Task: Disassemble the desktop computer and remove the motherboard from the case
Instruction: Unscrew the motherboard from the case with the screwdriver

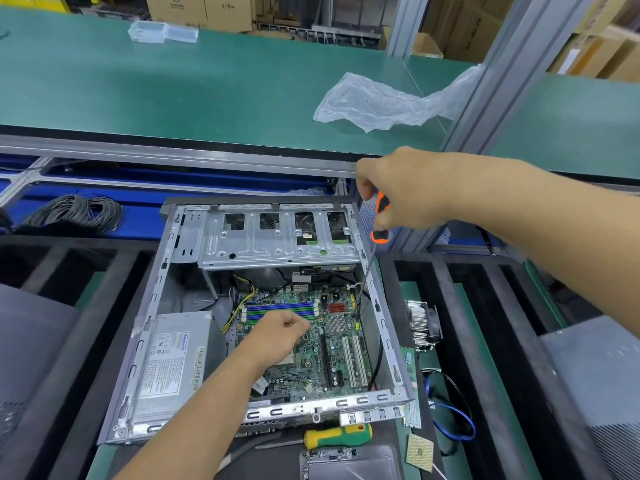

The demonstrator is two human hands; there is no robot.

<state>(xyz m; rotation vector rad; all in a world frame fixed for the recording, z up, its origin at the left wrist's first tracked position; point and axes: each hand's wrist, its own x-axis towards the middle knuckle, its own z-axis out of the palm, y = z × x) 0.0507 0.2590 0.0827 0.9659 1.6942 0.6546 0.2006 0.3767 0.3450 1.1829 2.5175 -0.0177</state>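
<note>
While the open computer case lies on its side in the middle of the tabletop, a coil of black cable sits to its far left on the blue rail. Inside the case, the grey power supply fills the left compartment, and the green motherboard lies flat on the floor of the case to its right, under the metal drive cage at the far end. The left hand rests above the middle of the board, fingers curled in; whether it pinches anything cannot be told. The right hand grips the orange-and-black handle of a screwdriver, whose long shaft slants down to the board's right edge, close beside the case wall. Near the front edge lies a yellow-and-green screwdriver, next to a small tray with dark screws along its rim. Right of the case stand a finned heatsink with fan and a blue cable. A crumpled plastic bag lies far back.
</note>
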